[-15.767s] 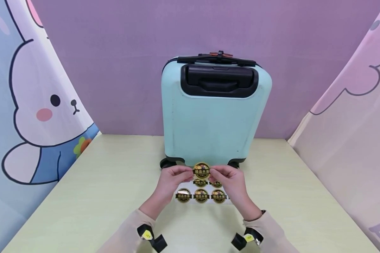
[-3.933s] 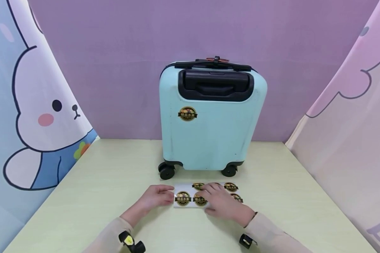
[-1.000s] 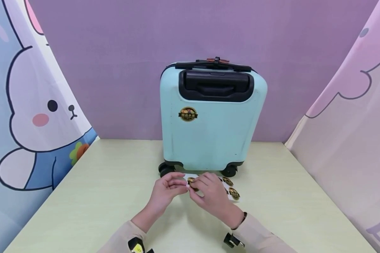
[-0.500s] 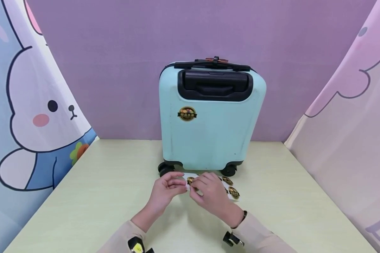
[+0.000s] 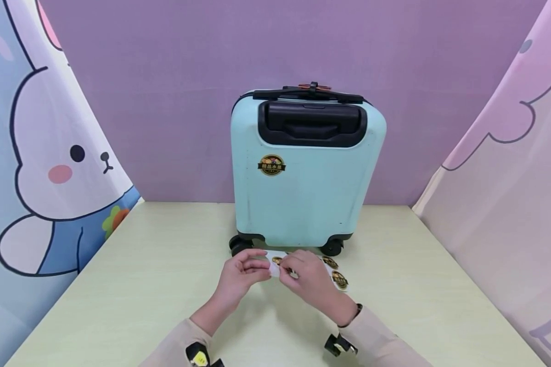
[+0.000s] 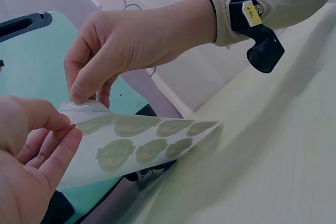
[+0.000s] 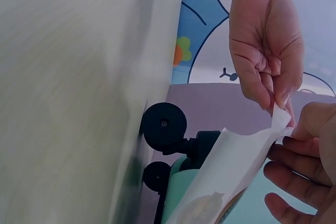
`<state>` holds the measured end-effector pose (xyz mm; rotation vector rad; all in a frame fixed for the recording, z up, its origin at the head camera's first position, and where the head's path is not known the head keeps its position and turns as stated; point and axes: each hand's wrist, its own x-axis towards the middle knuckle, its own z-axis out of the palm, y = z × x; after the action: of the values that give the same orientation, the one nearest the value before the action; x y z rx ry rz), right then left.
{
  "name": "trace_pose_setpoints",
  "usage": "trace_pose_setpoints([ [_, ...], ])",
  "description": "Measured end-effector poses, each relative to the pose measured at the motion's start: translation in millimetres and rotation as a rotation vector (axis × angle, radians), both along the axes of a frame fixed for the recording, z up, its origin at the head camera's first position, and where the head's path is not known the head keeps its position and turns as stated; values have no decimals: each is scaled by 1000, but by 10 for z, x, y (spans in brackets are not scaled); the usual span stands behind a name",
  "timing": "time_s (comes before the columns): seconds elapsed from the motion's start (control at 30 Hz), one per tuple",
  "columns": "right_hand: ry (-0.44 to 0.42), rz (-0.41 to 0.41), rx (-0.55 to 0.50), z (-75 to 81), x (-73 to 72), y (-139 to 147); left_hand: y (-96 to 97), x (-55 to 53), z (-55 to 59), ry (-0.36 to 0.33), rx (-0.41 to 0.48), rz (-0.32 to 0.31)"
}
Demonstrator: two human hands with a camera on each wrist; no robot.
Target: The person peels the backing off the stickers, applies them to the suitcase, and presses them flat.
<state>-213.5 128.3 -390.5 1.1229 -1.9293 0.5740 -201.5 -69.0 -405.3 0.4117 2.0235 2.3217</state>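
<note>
A white sheet of round black-and-gold stickers (image 5: 340, 280) is held up off the table, tilted, in front of a light-blue suitcase (image 5: 312, 199). My left hand (image 5: 241, 278) pinches the sheet's left end between thumb and fingers. My right hand (image 5: 313, 285) pinches a lifted sticker edge near that end, partly hidden by its fingers. The left wrist view shows the sheet's back (image 6: 115, 153), with stickers showing through, and my right hand (image 6: 123, 45) pinching whitish film. In the right wrist view the sheet's corner (image 7: 280, 116) sits between my left hand's (image 7: 268, 40) fingertips. One round sticker (image 5: 272, 165) is on the suitcase.
The suitcase stands upright on black wheels (image 5: 332, 248) at the back of the pale table (image 5: 165, 285), with a black handle recess (image 5: 312, 124) at its top. A purple backdrop (image 5: 142, 102) hangs behind, and printed curtains (image 5: 59, 142) flank both sides.
Earlier both hands held one loose sticker; later it was on the suitcase and the sheet lay on the table. Since then the sheet was lifted, and my right hand has shifted slightly right.
</note>
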Motion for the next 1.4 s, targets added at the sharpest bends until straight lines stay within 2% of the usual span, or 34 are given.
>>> trace_pose_setpoints([
  [0.13, -41, 28, -30, -3, -3, 14, 7, 6, 11, -1, 7, -1],
  [0.5, -235, 57, -86, 11, -13, 77, 7, -2, 7, -5, 1, 18],
  [0.93, -542, -18, -121, 68, 8, 129, -5, -11, 3, -16, 6, 17],
  [1.1, -705, -35, -167, 113, 20, 150, -8, -9, 1, -16, 8, 20],
  [1.27, -859, -32, -215, 129, -2, 178, -12, -13, -4, -21, 9, 25],
  [1.4, -928, -10, -251, 111, -45, 209, -10, -20, -10, -33, 8, 31],
])
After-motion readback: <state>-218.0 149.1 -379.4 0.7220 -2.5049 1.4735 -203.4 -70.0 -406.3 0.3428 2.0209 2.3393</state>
